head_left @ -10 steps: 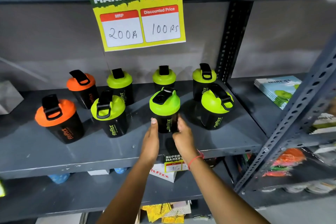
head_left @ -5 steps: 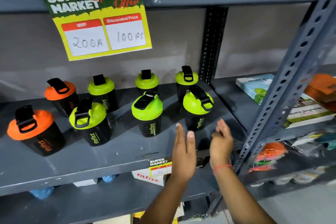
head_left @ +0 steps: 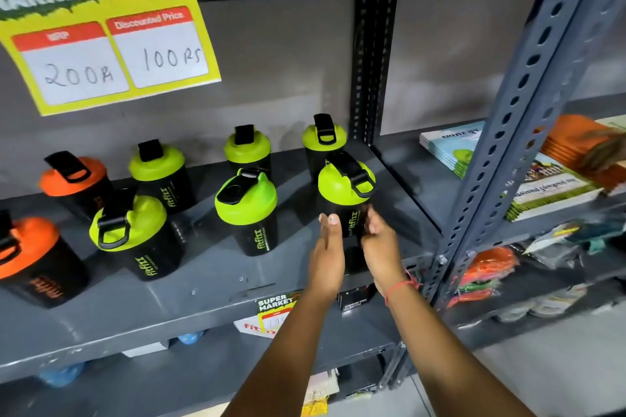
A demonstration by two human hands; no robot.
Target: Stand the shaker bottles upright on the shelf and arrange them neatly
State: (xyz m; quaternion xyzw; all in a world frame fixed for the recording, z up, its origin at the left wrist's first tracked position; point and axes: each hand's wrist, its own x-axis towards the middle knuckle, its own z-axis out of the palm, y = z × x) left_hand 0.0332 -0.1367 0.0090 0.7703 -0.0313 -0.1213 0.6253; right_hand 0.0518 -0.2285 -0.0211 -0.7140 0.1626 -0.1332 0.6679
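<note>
Several black shaker bottles stand upright in two rows on the grey shelf [head_left: 203, 291]. Two at the left have orange lids [head_left: 27, 254] [head_left: 72, 176]; the others have green lids, among them the front middle bottle [head_left: 249, 206] and the front left one [head_left: 132, 230]. The front right green-lidded bottle [head_left: 342, 184] stands near the shelf's right end, in front of a back-row bottle [head_left: 323, 137]. My left hand [head_left: 327, 254] presses its left side and my right hand [head_left: 381, 247] wraps its right side, so the bottle is held between them.
A yellow price sign [head_left: 111, 54] hangs from the shelf above. A perforated grey post [head_left: 508, 132] rises just right of my hands. Beyond it lie stacked booklets [head_left: 454, 149] and orange books [head_left: 576, 142]. Packets [head_left: 484, 274] fill the lower right shelf. A price tag [head_left: 274, 308] sticks to the shelf edge.
My hands let go of the front middle bottle, swung right with open palms, and now close around the front right green-lidded bottle. The view shifted right.
</note>
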